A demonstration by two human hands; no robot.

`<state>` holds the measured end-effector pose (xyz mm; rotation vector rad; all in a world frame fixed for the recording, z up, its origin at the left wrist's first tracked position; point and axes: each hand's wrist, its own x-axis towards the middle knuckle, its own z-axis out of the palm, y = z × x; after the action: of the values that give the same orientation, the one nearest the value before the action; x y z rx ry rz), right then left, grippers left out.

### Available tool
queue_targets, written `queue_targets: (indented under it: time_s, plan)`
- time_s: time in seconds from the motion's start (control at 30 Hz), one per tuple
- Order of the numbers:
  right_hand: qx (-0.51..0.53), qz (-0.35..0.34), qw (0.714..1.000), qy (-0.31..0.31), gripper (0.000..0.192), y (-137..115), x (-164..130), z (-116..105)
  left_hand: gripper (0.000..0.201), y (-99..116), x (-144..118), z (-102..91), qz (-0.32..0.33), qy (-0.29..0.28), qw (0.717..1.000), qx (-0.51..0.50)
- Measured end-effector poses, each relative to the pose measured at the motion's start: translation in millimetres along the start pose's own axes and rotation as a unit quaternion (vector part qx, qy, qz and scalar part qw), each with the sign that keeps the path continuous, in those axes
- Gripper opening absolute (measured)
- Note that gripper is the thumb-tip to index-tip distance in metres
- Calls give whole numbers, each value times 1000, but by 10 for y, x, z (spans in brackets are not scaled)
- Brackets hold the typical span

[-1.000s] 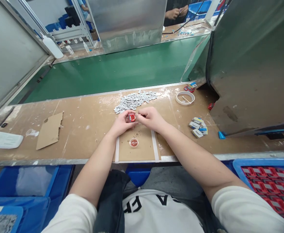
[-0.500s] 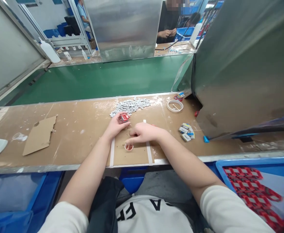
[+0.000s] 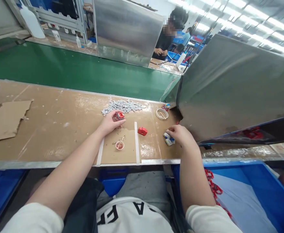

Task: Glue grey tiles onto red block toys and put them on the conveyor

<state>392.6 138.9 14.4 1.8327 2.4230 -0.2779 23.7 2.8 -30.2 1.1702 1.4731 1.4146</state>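
My left hand (image 3: 111, 123) is closed around a small red-and-grey plastic part (image 3: 120, 116), held just above the table beside a heap of small grey pieces (image 3: 124, 106). At a little cluster of white, blue and yellow blocks (image 3: 169, 141), my right hand (image 3: 182, 134) has its fingertips pinched on the uppermost block; the hand partly covers the cluster. Between the hands lies a red plastic part (image 3: 142, 131). Nearer my body stands a small round cup (image 3: 119, 145) with reddish contents and a thin stick in it.
White tape strips (image 3: 137, 145) border the cardboard patch under the cup. A roll of tape (image 3: 161, 114) lies at the back right, near a metal panel (image 3: 229, 94). Torn cardboard (image 3: 6, 118) lies left. A blue bin (image 3: 253, 168) with red parts stands right. Across, a person (image 3: 162, 45) works.
My right hand has moved from above the cup to the blocks at the right. The red part on the table now shows fully. My left hand keeps its part. The view has turned right.
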Motion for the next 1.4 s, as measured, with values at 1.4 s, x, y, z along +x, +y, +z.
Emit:
queue_targets:
  time_s: [1.4]
  plan:
    - [263, -323, 901, 123, 56, -2035, 66, 560, 47, 1, -166, 119, 61, 44, 972, 222]
